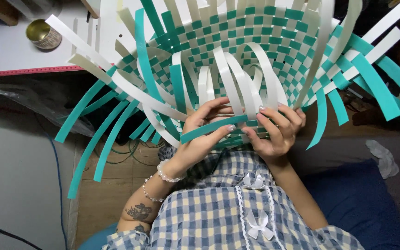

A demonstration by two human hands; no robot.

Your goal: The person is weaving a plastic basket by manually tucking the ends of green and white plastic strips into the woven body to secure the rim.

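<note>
A half-woven basket (255, 41) of teal and white flat strips, in a checker pattern, is held up in front of me, with loose strip ends fanning out all round. My left hand (200, 134) pinches a teal strip (209, 127) that runs sideways across the near rim. My right hand (276, 132) grips the same teal strip's other end together with the white upright strips (237, 88) beside it. Both hands touch at the rim's near edge.
A small open tin can (42, 34) stands on a white table (10, 55) with a red edge at the upper left. A blue cushion (366, 203) lies at the lower right. A crumpled white cloth (383, 157) rests on the grey surface at the right.
</note>
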